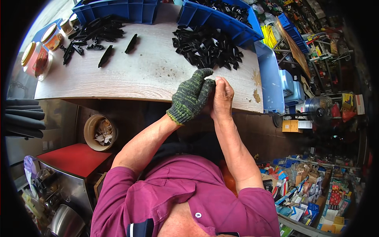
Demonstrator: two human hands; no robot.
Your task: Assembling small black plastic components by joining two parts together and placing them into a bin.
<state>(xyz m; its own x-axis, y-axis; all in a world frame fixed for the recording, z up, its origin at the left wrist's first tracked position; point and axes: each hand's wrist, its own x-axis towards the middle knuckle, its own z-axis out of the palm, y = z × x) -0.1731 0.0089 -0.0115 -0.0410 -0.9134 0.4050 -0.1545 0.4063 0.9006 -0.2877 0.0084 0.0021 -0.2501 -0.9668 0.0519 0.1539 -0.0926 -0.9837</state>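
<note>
- Our grip is two-handed: the gloved left hand [192,96] and the bare right hand [223,98] are pressed together fingertip to fingertip just above the near edge of the bench [150,73]. Both are curled shut around something small and dark; it is almost wholly hidden between the fingers, so we cannot tell its shape or which way its long axis runs.
- The hidden piece sits where the glove's fingertips meet the bare thumb, at about 3 o'clock from the left palm and 9 o'clock from the right palm.
- The relation that matters to us: the loose heap of black plastic parts [207,47] lies at 12 o'clock from the joined hands, near but not touching them. The right hand is slightly the nearer of the two.
- Beyond that heap, at 12 to 1 o'clock, a blue bin [221,19] holds more of the same black pieces.
- Well apart at 10 o'clock lies a second group, long black strips [92,33], their long axes running mostly from 7 to 1 o'clock. The left hand is on that side.
- At 9 to 10 o'clock, on the bench's left end, stand lidded jars [37,59].
</note>
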